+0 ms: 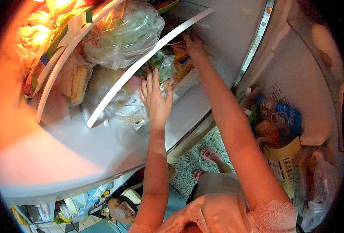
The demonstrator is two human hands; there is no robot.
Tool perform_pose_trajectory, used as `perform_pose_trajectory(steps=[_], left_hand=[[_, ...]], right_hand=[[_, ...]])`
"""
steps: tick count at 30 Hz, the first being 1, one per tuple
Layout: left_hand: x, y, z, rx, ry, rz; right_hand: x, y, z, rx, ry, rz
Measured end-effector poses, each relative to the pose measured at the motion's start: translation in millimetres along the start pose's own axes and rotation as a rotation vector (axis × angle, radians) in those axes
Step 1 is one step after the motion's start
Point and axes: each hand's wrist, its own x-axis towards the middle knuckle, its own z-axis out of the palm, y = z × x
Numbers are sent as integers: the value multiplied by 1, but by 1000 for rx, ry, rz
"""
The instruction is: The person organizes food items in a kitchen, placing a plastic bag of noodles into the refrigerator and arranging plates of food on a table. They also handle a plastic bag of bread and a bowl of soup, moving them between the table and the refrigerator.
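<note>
Inside an open refrigerator, my left hand (156, 99) rests with spread fingers against clear plastic bags (131, 109) below a white-edged shelf (148, 62). Its fingertips are beside a clear bag of green vegetables (163, 65). My right hand (193, 45) reaches deeper, beside a yellow package (183, 65); its fingertips are in shadow, and whether they hold anything is unclear. A large clear bag with pale green produce (125, 38) lies across the shelf edge from both hands.
A second white shelf edge (61, 58) curves at the left, near more bagged food. On the right, the refrigerator door (314, 116) holds blue-printed packages (288, 116), a brown paper package (285, 166) and a plastic bag (320, 186). Below is a speckled floor (186, 171).
</note>
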Motion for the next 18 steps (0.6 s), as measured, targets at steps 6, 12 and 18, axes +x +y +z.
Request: perform_pose_trajectory(steps=[6, 12, 18], left_hand=[[0, -1, -1, -30, 12, 15], [-2, -4, -4, -90, 2, -19], [3, 3, -8, -108, 62, -31]], right_hand=[[-11, -8, -7, 84, 29, 71], [-24, -10, -11, -26, -73, 108], [-24, -10, -10, -5, -27, 81]])
